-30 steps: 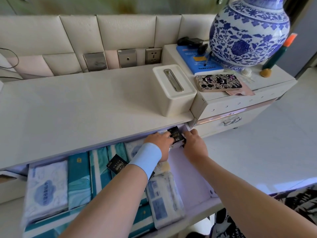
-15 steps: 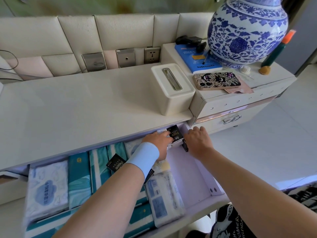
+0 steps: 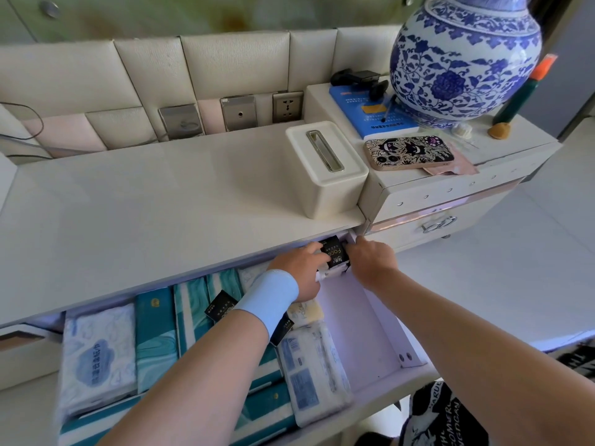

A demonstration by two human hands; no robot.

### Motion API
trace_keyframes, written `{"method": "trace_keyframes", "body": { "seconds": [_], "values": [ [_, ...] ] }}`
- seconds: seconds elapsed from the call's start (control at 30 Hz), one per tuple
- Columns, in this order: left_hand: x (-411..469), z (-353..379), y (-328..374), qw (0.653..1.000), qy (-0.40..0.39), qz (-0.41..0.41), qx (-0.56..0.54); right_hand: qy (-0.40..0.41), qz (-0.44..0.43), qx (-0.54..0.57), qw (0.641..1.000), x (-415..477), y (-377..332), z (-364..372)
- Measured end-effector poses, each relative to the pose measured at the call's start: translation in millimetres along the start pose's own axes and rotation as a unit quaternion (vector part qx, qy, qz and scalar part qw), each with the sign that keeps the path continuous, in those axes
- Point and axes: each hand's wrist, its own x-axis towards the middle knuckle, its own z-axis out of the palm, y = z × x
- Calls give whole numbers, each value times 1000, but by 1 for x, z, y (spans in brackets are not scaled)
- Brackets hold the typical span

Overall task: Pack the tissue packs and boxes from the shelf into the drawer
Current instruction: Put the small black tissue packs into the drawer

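Note:
The open drawer (image 3: 383, 320) under the white shelf (image 3: 154, 201) holds several tissue packs: a white-blue pack (image 3: 98, 355) at the left, teal boxes (image 3: 156, 336) beside it, a white pack (image 3: 314, 371) near the front. At the drawer's back right corner both hands hold a small black tissue pack (image 3: 335, 254). My left hand (image 3: 301, 268), with a light blue wristband, grips its left side. My right hand (image 3: 370, 260) grips its right side. Another small black pack (image 3: 220, 305) lies partly under my left forearm.
A cream tissue box holder (image 3: 325, 169) stands on the shelf's right end. On the raised cabinet (image 3: 450, 194) to the right sit a blue-white vase (image 3: 463, 59), a blue book (image 3: 363, 114) and a phone (image 3: 409, 152). Wall sockets (image 3: 238, 112) line the padded back.
Both hands have stayed at the drawer's back right corner on the black pack. My right hand pulled slightly away and then closed in on the pack again.

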Motion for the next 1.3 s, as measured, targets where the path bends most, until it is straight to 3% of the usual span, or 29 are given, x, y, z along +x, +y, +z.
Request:
{"method": "trace_keyframes", "body": {
  "seconds": [0.13, 0.2, 0.27, 0.33, 0.43, 0.57, 0.67, 0.7, 0.8, 0.9, 1.07, 1.2, 1.3],
  "values": [
    [-4, -8, 8, 985, 74, -53, -149, 54, 31, 112, 992, -8, 5, -16],
    [-4, -16, 19, 940, 109, -98, -307, 66, 17, 275, 959, -17, -1, -24],
    [-4, -24, 29, 865, 122, -148, -463, 56, -45, 421, 904, -30, -14, -34],
    [-2, -30, 32, 845, 138, -194, -478, 72, -85, 475, 873, -42, -25, -38],
    [-1, -32, 32, 867, 167, -224, -413, 110, -108, 458, 876, -60, -30, -37],
    [-7, -23, 45, 857, 74, -209, -466, 73, -32, 440, 895, -60, -14, -23],
    [-8, -8, 39, 970, 78, -128, -193, 41, 123, 379, 916, -51, 7, -7],
    [-7, -2, 35, 990, 73, -82, -91, 39, 159, 348, 923, -48, 11, -4],
    [-4, 12, 24, 996, -6, -2, 88, 47, 191, 313, 929, -35, 11, -1],
    [-4, 19, 19, 994, -27, -4, 106, 31, 209, 327, 921, -21, 3, -2],
    [-2, 21, 14, 996, -2, 12, 93, 39, 237, 457, 856, -9, -1, 1],
    [-4, 16, 5, 999, 26, 24, 38, 27, 199, 478, 855, -12, -3, 3],
    [-14, 3, -3, 998, 62, 20, -10, 20, 187, 445, 876, -22, -4, 4]
  ]
}}
